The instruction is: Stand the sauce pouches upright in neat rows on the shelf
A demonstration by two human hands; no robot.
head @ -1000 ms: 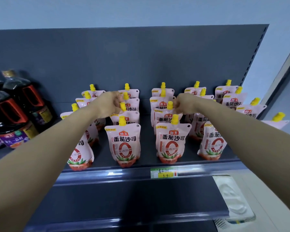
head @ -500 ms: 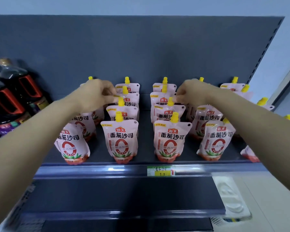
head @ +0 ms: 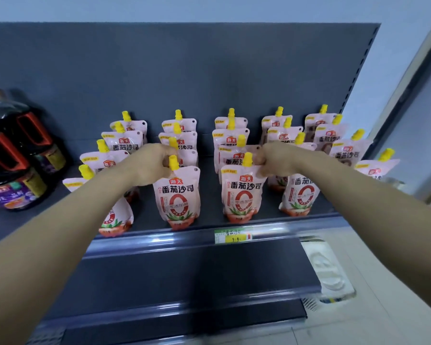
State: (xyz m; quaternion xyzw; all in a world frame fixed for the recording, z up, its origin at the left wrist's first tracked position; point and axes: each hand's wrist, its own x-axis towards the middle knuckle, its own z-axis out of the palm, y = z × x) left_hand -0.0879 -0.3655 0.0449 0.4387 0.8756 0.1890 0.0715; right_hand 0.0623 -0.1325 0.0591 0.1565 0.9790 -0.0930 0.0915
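Observation:
Several pink sauce pouches with yellow caps stand upright in rows running front to back on the dark grey shelf [head: 209, 221]. My left hand [head: 151, 163] pinches the top left corner of the front pouch of the second row [head: 177, 195], beside its cap. My right hand [head: 275, 158] grips the top right corner of the front pouch of the third row [head: 241, 192]. Both pouches stand on the shelf near its front edge. My forearms hide parts of the left and right rows.
Dark sauce bottles with red handles [head: 13, 155] stand at the shelf's left end. A green and yellow price tag [head: 233, 236] sits on the front rail. A lower dark shelf [head: 184, 277] lies below. A white moulded object [head: 327, 272] lies at lower right.
Both hands have come forward from pouches further back in the two middle rows to the front pouches, now gripping their top corners. The camera view has shifted slightly.

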